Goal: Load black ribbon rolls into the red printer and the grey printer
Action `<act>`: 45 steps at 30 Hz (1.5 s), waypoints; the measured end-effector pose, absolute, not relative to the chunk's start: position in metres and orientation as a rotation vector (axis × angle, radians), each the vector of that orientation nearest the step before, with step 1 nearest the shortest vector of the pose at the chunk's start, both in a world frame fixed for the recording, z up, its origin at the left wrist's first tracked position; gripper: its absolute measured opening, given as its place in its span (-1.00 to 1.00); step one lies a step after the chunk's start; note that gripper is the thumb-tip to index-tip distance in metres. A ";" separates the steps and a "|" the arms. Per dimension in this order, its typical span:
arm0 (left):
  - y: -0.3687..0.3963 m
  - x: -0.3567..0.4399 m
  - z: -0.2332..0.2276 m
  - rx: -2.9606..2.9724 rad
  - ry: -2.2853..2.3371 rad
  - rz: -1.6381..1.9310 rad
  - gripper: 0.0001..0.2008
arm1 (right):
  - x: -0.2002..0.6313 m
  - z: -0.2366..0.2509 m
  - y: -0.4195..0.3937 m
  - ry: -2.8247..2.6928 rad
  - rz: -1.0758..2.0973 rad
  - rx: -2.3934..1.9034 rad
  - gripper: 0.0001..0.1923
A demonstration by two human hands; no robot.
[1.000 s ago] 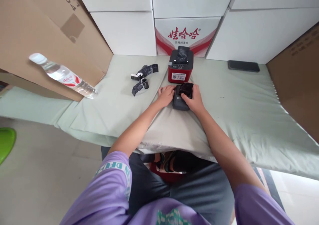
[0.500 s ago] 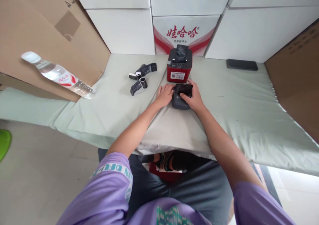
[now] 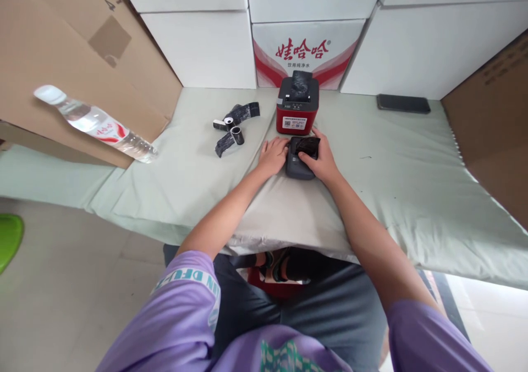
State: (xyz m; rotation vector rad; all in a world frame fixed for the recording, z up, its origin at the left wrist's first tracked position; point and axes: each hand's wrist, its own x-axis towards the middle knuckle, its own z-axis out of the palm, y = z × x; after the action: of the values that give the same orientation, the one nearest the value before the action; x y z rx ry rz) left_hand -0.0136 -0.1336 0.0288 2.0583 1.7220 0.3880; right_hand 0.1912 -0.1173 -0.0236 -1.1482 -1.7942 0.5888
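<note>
A: Two hands were on the small grey printer point(image 3: 297, 163). The right hand point(image 3: 322, 162) was pinching the black strip point(image 3: 306, 146) lying over its top, fingers pressed onto it; the left hand point(image 3: 273, 156) lay flat against the printer's left side, fingers loosely spread.

B: Had anything shifted?

A: Very little. Over the last second the right thumb had slid slightly across the strip, and both hands had stayed put. My guess is the strip was still being seated, not yet finished.

B: And where did the printer sit?

A: On the pale green padded cloth point(image 3: 391, 163), just in front of the red printer point(image 3: 297, 107). Spent black rolls point(image 3: 234, 127) lay to the left, a water bottle point(image 3: 97, 123) farther left, a phone point(image 3: 403, 104) at the back right.
</note>
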 end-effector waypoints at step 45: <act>-0.138 -0.011 0.028 2.050 1.798 0.317 -0.41 | 0.189 -0.024 -0.115 -1.777 0.574 -1.167 0.15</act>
State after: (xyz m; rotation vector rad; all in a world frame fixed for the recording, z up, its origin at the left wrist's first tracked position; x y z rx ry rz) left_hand -0.0110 -0.1376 0.0275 2.0500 1.7976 0.3172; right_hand 0.1886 -0.1147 -0.0238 -1.1667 -1.7770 0.5744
